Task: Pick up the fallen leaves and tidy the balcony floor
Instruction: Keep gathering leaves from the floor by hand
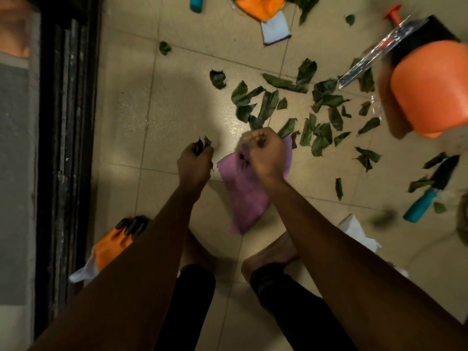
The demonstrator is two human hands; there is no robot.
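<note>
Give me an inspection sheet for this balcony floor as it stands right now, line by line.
Surface: beige tiled floor, glossy in patches.
Job's things: many green leaves scattered ahead and to the right; purple cloth hanging from the right hand.
Clutter: orange glove beside the left forearm; second glove at the top edge; teal-handled trowel at right among leaves; orange pot upper right, blurred.
Grippers: left hand grips a leaf bunch; right hand grips the purple cloth.
Cables: nothing seen.
Surroundings: dark door frame along the left side.
</note>
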